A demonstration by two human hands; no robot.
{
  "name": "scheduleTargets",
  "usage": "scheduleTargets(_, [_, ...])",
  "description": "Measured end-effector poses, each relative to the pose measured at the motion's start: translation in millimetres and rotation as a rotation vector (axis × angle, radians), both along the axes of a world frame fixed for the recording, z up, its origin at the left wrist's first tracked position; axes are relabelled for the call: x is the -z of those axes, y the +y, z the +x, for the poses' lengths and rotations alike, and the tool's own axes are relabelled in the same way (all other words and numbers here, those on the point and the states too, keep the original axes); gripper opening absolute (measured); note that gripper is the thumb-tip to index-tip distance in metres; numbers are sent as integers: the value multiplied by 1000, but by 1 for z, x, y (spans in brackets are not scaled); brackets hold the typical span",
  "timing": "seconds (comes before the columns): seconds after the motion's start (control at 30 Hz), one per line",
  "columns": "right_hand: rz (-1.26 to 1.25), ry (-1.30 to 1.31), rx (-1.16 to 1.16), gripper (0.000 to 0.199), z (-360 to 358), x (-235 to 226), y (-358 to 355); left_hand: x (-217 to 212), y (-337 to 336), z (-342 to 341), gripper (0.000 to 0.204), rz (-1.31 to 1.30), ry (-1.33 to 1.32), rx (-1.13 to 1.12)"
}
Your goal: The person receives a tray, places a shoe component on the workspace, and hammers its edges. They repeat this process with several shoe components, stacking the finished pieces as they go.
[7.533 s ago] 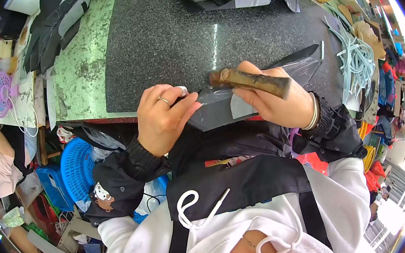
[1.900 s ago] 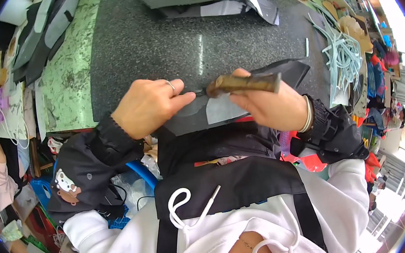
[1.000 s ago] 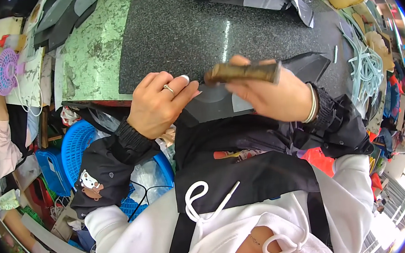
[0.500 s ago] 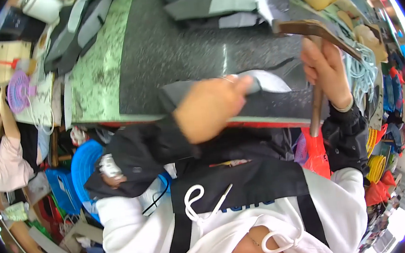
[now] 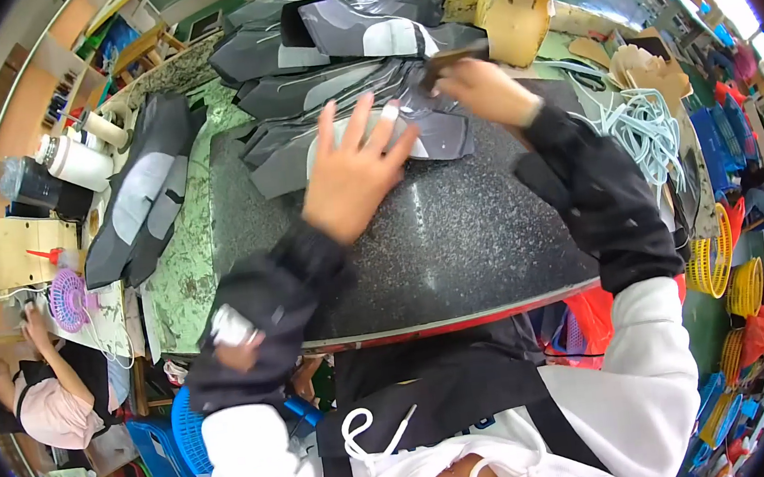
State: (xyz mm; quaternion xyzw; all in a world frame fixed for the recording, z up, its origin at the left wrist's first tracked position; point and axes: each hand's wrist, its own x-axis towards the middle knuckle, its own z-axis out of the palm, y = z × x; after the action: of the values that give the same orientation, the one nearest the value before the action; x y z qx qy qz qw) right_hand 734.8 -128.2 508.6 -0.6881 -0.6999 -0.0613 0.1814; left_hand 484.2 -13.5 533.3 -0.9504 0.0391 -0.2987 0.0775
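My left hand (image 5: 353, 181) reaches over the front of a stack of black and grey sewn-looking panels (image 5: 283, 91) with pale grey patches. Its fingers are spread, the palm down, and I cannot tell whether they press on the topmost panel. Beside it, my right hand (image 5: 486, 90) is closed around a hammer (image 5: 447, 62). The dark hammer head shows at the right end of the stack, while most of the handle is hidden under my hand and sleeve. Beneath both arms lies a dark speckled slab (image 5: 457, 240) on the workbench.
At the left of the bench lies another pile of grey panels (image 5: 139, 185). A purple fan (image 5: 70, 297) and white bottles (image 5: 76, 163) stand beyond it. Pale cords (image 5: 645, 132) lie at the right, near a yellowish form (image 5: 517, 19). A co-worker (image 5: 59, 403) sits at far left.
Both hands have moved away from me toward the stack. The small grey panel by my left hand is no longer at the near edge, and that hand has opened. My view has shifted.
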Motion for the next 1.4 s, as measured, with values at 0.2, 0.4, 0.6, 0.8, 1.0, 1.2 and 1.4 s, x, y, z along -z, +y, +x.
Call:
scheduleTargets(0.2, [-195,3,125,19,1,13,31,27,53,19,32,-310,-40,21])
scheduleTargets(0.4, [-193,-179,50,22,-17,9,32,18,33,-6,26,-187,-175,92])
scheduleTargets(0.6, [-263,-95,74,21,-28,3,24,-98,44,-71,12,-506,-861,-330])
scheduleTargets(0.8, [-132,-429,-95,17,1,32,34,-59,-57,-119,22,-294,-124,99])
scheduleTargets(1.0, [-143,-474,-7,16,-5,25,26,-54,-39,-144,32,-657,-744,-76])
scheduleTargets(1.2, [-234,-350,108,16,-20,16,22,-98,20,-243,40,-269,-1002,-789])
scheduleTargets(1.4, [-152,450,174,18,-47,-23,-18,21,-114,-134,64,-296,363,-21])
